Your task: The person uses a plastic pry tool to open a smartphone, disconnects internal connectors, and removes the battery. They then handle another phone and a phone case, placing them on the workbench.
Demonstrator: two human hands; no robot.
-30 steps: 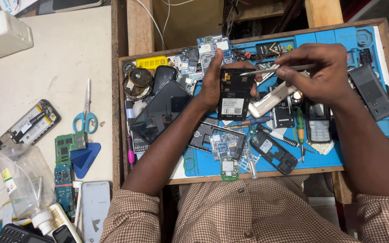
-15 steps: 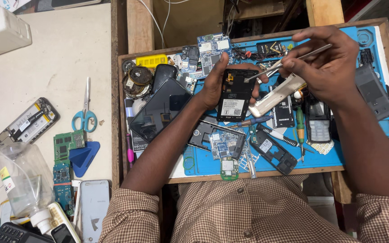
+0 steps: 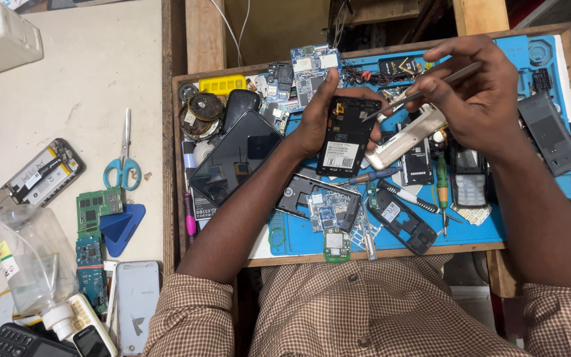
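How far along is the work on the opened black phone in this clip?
Done: the black phone has its back off, showing the label inside. In hand: the left hand holds it above the blue mat, while the right hand has tweezers in its grip, tips at the phone's top corner. Left: it is not closed; loose circuit boards and screwdrivers lie around.

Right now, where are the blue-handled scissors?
In the head view, the scissors lie on the pale table left of the wooden tray, just above the blue triangular pick and right of an opened phone.
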